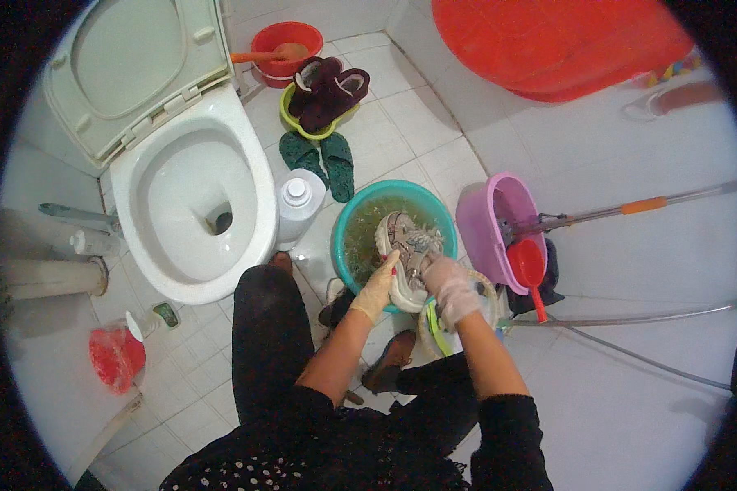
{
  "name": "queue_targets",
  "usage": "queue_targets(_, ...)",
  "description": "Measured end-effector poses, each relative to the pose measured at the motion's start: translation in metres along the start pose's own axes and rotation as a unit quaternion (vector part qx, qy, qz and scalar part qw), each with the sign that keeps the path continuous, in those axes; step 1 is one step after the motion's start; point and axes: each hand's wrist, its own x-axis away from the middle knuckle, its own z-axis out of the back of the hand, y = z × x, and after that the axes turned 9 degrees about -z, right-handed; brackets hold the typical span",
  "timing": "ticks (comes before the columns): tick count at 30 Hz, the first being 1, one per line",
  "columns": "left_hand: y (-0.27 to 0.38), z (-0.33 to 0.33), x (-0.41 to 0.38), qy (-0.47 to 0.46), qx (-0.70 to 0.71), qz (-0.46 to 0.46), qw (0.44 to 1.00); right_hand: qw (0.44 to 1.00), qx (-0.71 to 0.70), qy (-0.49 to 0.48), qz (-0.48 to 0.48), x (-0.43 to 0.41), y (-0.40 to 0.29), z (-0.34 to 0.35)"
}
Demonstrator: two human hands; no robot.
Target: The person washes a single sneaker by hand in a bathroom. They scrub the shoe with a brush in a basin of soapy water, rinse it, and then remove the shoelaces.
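Note:
A wet, beige-grey sneaker (pixel 402 236) with a white sole is held tilted over a teal basin (pixel 339 236) of murky, greenish water. My left hand (pixel 378 288), in a thin pale glove, grips the sole's edge on the left. In a whitish, translucent glove, my right hand (pixel 451 288) presses on the shoe's upper near its opening. Its fingers are curled and partly hidden, so whether it grips the shoe or some small thing cannot be told. Beside the basin, close to my left wrist, lies a dark shoe with a pale part (pixel 335 294), partly covered.
Left stands a toilet (pixel 252 245) with its lid raised; a white bottle (pixel 298 208) is beside it. Green slippers (pixel 338 166), dark plush shoes (pixel 328 98) and a red bucket (pixel 261 40) are beyond. Right are a pink mop bucket (pixel 476 215), mop pole (pixel 596 215) and red scoop (pixel 524 267).

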Motion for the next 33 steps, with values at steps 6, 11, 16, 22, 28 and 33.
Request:
queue_targets(6,0.032,0.026,0.002,0.112,0.029,-0.041,0.992,0.982,-0.148,-0.025,0.115,0.053,0.014,-0.016)
queue_targets(11,0.014,0.028,0.009,0.028,-0.114,-0.087,0.989,0.995,-0.063,-0.078,0.008,0.042,-0.003,0.008)
queue_targets(16,0.007,0.000,0.014,0.030,-0.026,-0.007,0.999,0.990,-0.094,-0.098,-0.030,-0.010,0.001,-0.026)
queue_targets(22,0.052,-0.038,0.035,0.125,-0.081,-0.026,0.989,0.985,-0.147,-0.090,0.008,0.078,0.017,0.009)
queue_targets(28,0.015,-0.029,0.031,0.110,-0.082,-0.013,0.990,0.996,-0.047,-0.078,-0.017,-0.018,0.014,-0.043)
queue_targets(33,0.055,0.012,0.012,0.130,-0.037,-0.066,0.989,0.990,-0.108,-0.084,0.026,0.069,0.007,-0.003)
